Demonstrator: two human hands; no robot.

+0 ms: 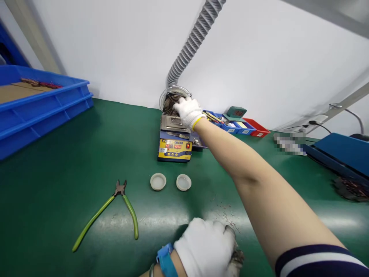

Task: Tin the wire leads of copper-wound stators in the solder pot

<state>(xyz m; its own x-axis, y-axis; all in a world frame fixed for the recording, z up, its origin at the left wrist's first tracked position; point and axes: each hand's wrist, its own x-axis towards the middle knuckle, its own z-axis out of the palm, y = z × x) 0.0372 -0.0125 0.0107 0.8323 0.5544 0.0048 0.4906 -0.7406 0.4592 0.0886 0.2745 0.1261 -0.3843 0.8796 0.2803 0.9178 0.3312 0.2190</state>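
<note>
My right hand [188, 111], in a white glove with a yellow-edged cuff, reaches forward over the solder pot [174, 150], in front of the round fan grille [170, 104] at its back. Its fingers are bent together, and whatever they hold is hidden. The pot's yellow front panel has lit red digits. Low in the view, my left hand [206, 246] is closed close to the green bench top, its glove dirty at the fingertips. What is in it cannot be seen. Two small whitish round dishes [158, 181] [183, 182] stand between the hands.
Green-handled cutters [120, 188] lie spread on the left. Small clippings [226, 217] are scattered beyond my left hand. A blue crate [43, 107] stands far left, a ribbed duct [196, 40] rises behind the pot, and blue and red bins [256, 127] sit to its right.
</note>
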